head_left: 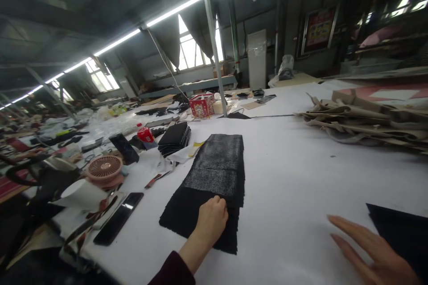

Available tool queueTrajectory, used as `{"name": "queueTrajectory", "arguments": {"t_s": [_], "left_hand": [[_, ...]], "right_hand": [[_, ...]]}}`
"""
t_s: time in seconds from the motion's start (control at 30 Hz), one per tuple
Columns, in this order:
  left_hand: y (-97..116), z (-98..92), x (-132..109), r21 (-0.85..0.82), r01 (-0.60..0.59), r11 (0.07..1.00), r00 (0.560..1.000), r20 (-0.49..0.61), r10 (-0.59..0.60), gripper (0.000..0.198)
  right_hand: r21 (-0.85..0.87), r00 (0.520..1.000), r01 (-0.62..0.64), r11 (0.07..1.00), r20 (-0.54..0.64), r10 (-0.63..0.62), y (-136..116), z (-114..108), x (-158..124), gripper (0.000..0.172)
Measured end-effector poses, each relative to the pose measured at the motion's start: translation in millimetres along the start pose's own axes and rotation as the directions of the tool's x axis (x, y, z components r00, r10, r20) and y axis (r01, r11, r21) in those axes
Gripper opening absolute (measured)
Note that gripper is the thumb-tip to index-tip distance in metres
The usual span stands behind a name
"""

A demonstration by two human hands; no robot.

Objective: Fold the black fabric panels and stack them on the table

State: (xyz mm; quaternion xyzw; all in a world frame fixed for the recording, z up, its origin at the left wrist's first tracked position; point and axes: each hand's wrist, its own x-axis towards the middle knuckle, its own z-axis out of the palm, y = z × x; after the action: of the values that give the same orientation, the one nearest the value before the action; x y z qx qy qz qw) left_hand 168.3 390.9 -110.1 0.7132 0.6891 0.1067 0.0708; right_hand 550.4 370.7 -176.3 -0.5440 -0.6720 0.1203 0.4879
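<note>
My curled left hand (212, 220) rests on the black fuzzy fabric (210, 187), though I can't tell whether it's gripping. My open right hand (376, 251), fingers spread, holds nothing, just beside a dark sheet (401, 236). Open white table (294, 178) separates them; the red printed box (201, 105) is unreadable.

Dark sheet (399, 236) cut off, poster text (319, 30) blurred
</note>
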Motion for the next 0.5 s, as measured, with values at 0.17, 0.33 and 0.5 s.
{"name": "queueTrajectory", "arguments": {"t_s": [0.17, 0.33, 0.5], "left_hand": [[-13, 0.1, 8, -0.166, -0.005, 0.986, 1.0, -0.014, 0.003, 0.017], [-34, -5.4, 13, -0.444, 0.018, 0.896, 1.0, 0.01, -0.014, 0.017], [-52, -7.7, 17, -0.759, 0.113, 0.641, 0.994, 0.082, -0.079, 0.012]], "right_hand": [[0.16, 0.928, 0.045, 0.986, 0.36, -0.101, -88, 91, 13, 0.026], [0.273, 0.84, 0.072, 0.959, 0.502, -0.205, -144, 153, 31, 0.028], [0.161, 0.829, 0.223, 0.961, 0.487, -0.274, -143, 186, 38, 0.028]]}}
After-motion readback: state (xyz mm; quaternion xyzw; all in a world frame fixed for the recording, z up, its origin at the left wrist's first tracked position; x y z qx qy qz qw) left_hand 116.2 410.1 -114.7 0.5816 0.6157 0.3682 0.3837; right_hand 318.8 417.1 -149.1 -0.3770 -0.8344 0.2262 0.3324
